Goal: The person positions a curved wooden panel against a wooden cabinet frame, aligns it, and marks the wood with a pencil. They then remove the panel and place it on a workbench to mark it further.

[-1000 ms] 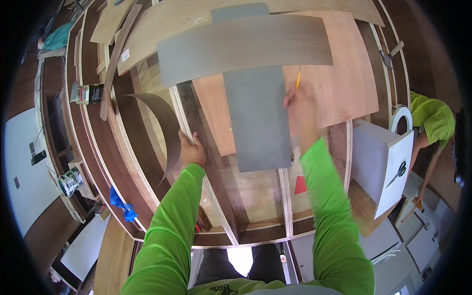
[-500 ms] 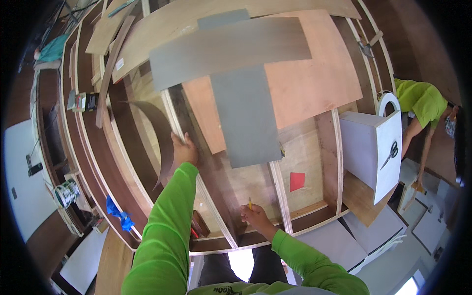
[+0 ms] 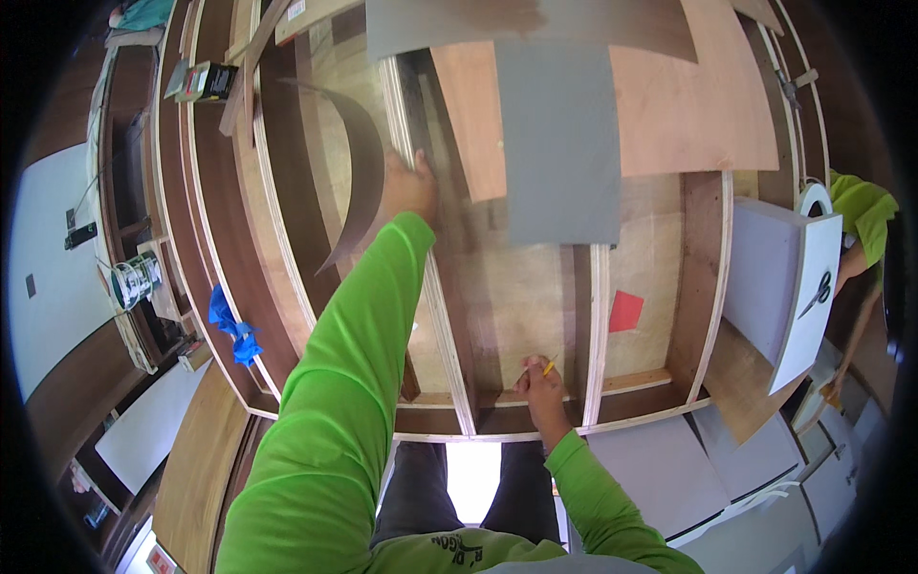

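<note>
My left hand (image 3: 409,187) is closed over the top edge of a wooden divider (image 3: 432,292) in a large open plywood frame. Right beside it stands a thin curved brown strip (image 3: 361,158). Near the frame's front edge, my right hand (image 3: 542,390) pinches a yellow pencil (image 3: 549,366), its tip pointing up and right. Ahead of that hand, a flat grey sheet (image 3: 562,153) lies across the dividers, over a pinkish plywood panel (image 3: 698,105). A wider brownish-grey sheet (image 3: 612,24) lies crosswise on top at the far side.
A red piece (image 3: 626,311) lies in a right compartment. Scissors (image 3: 816,295) rest on a white box (image 3: 779,268) at the right, with a co-worker's green sleeve (image 3: 861,210) behind. Blue cloth-like material (image 3: 232,325) hangs on the left rail. A small box (image 3: 206,82) sits far left.
The whole view has shifted, so the frame appears farther right and higher. My left hand stays on the divider. The pencil in my right hand has tipped from upright toward the right.
</note>
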Demonstrator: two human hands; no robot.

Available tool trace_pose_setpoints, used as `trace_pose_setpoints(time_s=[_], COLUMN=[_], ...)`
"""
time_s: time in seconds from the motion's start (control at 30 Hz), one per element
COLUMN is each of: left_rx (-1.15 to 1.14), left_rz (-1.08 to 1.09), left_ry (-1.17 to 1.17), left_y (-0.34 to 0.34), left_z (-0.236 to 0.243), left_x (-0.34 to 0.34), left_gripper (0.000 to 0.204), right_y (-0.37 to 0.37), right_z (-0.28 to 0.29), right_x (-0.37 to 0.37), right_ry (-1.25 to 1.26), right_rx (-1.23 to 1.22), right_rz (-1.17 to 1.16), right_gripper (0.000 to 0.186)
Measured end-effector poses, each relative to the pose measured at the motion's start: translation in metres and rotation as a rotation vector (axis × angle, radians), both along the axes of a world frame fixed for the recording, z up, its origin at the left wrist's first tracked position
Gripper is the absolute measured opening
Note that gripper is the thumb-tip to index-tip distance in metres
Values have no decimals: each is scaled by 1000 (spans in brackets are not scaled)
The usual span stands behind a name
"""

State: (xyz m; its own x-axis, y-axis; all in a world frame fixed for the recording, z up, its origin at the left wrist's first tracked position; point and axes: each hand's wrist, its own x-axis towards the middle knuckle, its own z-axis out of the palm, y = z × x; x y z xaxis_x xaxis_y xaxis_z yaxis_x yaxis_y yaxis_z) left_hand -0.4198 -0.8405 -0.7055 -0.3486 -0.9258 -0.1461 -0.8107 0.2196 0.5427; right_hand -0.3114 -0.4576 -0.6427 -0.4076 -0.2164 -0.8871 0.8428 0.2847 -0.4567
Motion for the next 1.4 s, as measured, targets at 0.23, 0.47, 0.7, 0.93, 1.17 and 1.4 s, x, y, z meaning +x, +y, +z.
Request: trace_pose_setpoints(time_s=[0.23,0.47,0.7,0.93,1.17,1.4], left_rx=[2,49,-254,125,660,751], left_rz=[17,-33,-212,-189,-293,-771], left_ry=[-71,-50,444,305,23,-493], left_y=[7,1,4,166,323,331], left_z=[8,2,-7,36,133,153], left_x=[-1,3,46,245,448,567], left_gripper=[67,69,76,30,22,54], right_y=[32,66,93,98,103,67], right_z=[-33,-30,-20,-44,-46,-55], right_x=[66,124,162,166,53,50], right_ry=[189,700,816,707,-399,-490], right_rx=[-66,123,151,240,43,5], right_rz=[86,640,846,677,612,1031], right_gripper=[23,18,9,14,24,28])
